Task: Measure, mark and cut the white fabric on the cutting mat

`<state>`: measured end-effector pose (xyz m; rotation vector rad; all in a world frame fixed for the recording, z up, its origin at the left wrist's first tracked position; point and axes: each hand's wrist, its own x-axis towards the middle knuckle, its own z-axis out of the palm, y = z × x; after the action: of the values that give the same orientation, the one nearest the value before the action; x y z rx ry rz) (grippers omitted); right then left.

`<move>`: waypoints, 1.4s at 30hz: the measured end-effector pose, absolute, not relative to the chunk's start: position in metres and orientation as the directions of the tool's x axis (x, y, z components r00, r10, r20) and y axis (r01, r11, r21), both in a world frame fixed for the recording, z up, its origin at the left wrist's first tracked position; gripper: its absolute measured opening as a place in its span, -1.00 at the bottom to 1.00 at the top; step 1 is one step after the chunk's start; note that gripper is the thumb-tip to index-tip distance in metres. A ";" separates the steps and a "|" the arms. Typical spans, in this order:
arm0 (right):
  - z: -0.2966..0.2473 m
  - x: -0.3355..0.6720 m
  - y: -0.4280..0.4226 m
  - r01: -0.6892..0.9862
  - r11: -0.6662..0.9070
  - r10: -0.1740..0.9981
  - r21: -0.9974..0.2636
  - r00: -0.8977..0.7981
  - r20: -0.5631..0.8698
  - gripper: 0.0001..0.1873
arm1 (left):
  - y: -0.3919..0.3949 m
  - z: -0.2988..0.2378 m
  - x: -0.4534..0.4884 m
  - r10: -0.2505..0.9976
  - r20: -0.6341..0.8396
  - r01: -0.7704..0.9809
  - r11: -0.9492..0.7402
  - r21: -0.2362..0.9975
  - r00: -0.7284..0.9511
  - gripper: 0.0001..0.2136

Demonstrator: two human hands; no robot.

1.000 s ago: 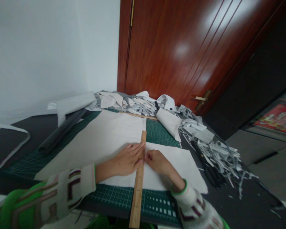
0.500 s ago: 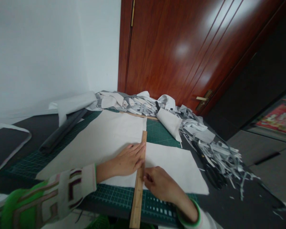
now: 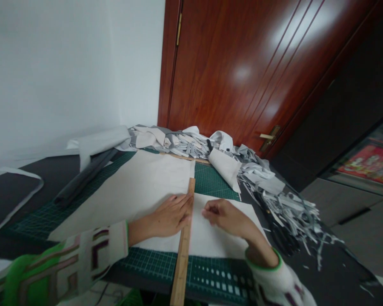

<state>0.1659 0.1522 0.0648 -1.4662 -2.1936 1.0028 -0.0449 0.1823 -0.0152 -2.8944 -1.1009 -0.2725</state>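
Observation:
My left hand (image 3: 172, 215) lies flat with fingers stretched out, pressing a wooden ruler (image 3: 183, 259) down on off-white fabric (image 3: 147, 180). The ruler runs from the table's front edge up across the cloth. To its right is another off-white stretch of cloth (image 3: 217, 246); whether the two are one sheet is hidden by the ruler. Above this right part hovers my right hand (image 3: 225, 216), closed with the fingertips pinched together. Anything it may hold is too small to make out. A green cutting mat (image 3: 147, 260) with grid lines lies beneath the fabric.
A heap of cloth scraps (image 3: 191, 142) lines the table's back and right side. A folded off-white piece (image 3: 225, 168) rests on the mat's far right. Black-handled scissors (image 3: 282, 238) lie right. Dark rolled material (image 3: 83, 178) is at left, a wooden door (image 3: 217, 76) behind.
My right hand has lifted away from the ruler's edge and moved up and to the right over the cloth. My left hand stays pressed on the ruler.

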 end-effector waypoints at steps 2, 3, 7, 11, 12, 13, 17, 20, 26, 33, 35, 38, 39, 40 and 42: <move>0.067 0.172 0.192 0.762 0.120 0.942 -0.637 -0.290 -0.170 -0.74 | 0.182 -0.014 -0.045 0.664 0.158 0.668 -0.744 0.034 0.731 -0.50; 0.065 0.174 0.213 0.782 0.085 0.953 -0.617 -0.245 -0.179 -0.69 | 0.181 -0.013 -0.045 0.667 0.151 0.670 -0.741 0.040 0.729 -0.50; 0.046 0.175 0.287 0.843 -0.049 0.969 -0.536 -0.090 -0.231 -0.74 | 0.179 -0.011 -0.046 0.669 0.168 0.667 -0.741 0.076 0.724 -0.51; 0.024 0.169 0.328 0.881 -0.071 0.968 -0.467 -0.051 -0.245 -0.76 | 0.177 -0.010 -0.049 0.639 0.271 0.634 -0.764 0.119 0.720 -0.60; 0.020 0.167 0.334 0.890 -0.063 0.971 -0.452 -0.050 -0.235 -0.76 | 0.176 -0.010 -0.049 0.638 0.288 0.630 -0.765 0.131 0.714 -0.63; 0.016 0.167 0.338 0.897 -0.052 0.974 -0.438 -0.051 -0.221 -0.75 | 0.176 -0.010 -0.049 0.642 0.300 0.632 -0.762 0.144 0.706 -0.64; 0.006 0.168 0.342 0.923 -0.011 0.988 -0.384 -0.050 -0.149 -0.74 | 0.176 -0.011 -0.050 0.685 0.314 0.666 -0.723 0.183 0.657 -0.71; 0.003 0.171 0.340 0.939 0.015 0.994 -0.344 -0.049 -0.093 -0.73 | 0.181 -0.012 -0.055 0.720 0.332 0.704 -0.684 0.190 0.609 -0.76; 0.019 0.170 0.309 0.944 0.140 0.988 -0.298 -0.153 -0.022 -0.71 | 0.197 -0.008 -0.075 0.772 0.314 0.746 -0.626 0.227 0.552 -0.73; 0.030 0.161 0.169 0.783 0.510 0.799 -0.356 -0.585 -0.139 -0.30 | 0.208 -0.004 -0.085 0.768 0.264 0.743 -0.636 0.207 0.584 -0.62; 0.022 0.162 0.132 0.732 0.547 0.713 -0.406 -0.661 -0.233 -0.16 | 0.208 -0.003 -0.085 0.776 0.243 0.754 -0.627 0.194 0.582 -0.61; 0.000 0.167 0.098 0.665 0.579 0.640 -0.472 -0.729 -0.242 -0.20 | 0.209 -0.002 -0.084 0.791 0.203 0.774 -0.609 0.171 0.577 -0.59; -0.007 0.169 0.092 0.645 0.586 0.620 -0.491 -0.747 -0.241 -0.30 | 0.209 -0.002 -0.084 0.793 0.192 0.777 -0.607 0.167 0.578 -0.59; -0.012 0.172 0.088 0.626 0.589 0.600 -0.510 -0.762 -0.242 -0.40 | 0.209 -0.001 -0.084 0.794 0.184 0.778 -0.606 0.165 0.579 -0.58; -0.013 0.177 0.081 0.586 0.572 0.574 -0.574 -0.785 -0.231 -0.49 | 0.206 0.002 -0.086 0.800 0.161 0.783 -0.600 0.166 0.578 -0.55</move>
<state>0.1773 0.0808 -0.0128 -1.0347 -2.8011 1.0338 -0.0860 0.2059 0.0024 -2.8582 -1.4357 -0.3547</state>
